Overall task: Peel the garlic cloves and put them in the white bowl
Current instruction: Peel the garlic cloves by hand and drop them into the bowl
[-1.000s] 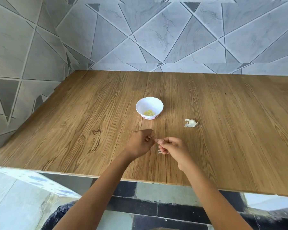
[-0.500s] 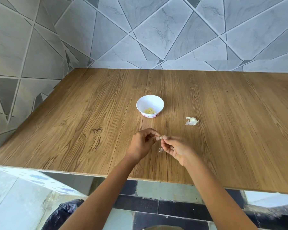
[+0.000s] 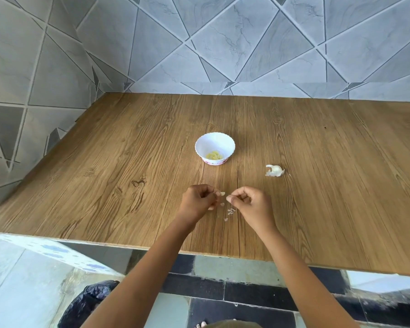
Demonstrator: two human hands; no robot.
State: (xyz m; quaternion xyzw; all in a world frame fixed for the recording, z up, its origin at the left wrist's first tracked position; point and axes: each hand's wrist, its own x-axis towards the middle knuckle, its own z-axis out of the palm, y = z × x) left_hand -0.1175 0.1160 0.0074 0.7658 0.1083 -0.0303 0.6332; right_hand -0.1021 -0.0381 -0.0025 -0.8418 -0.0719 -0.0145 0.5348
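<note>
Where left hand (image 3: 199,200) pinches, clove (image 3: 222,193) barely shows.

Only a pale tip of the garlic clove (image 3: 222,193) shows past the curled fingers of the left hand (image 3: 197,201) — the rest is covered. Whether the right hand (image 3: 249,203) pinches a shred of skin or nothing is too small to tell. The peeled cloves (image 3: 214,156) in the white bowl (image 3: 225,141) blur into one yellow heap, uncountable. The bench (image 3: 104,185) runs off the right edge — and a black bag (image 3: 90,301) below it is cut by the left forearm and the bottom edge.
</note>
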